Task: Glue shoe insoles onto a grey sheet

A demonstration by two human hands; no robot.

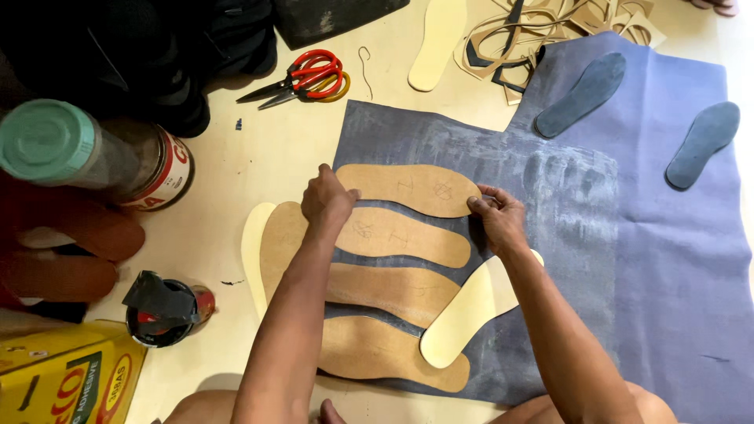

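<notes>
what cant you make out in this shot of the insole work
Head view only:
- Left hand and right hand cover both ends of the top insole.
- Lower brown insoles: forearms and a pale insole overlap them.
- Yellow adhesive can: cut off by the frame edge.
- Hand at the top right corner: mostly outside the frame.

Bright, even light falls from above, warm on the cream floor. Shadows are soft and short, lying just under the arms and beside the scissors. The can lid at the left edge is blurred and stretched. The dark bag at top left loses detail. The centre is sharp, with no glare.
</notes>
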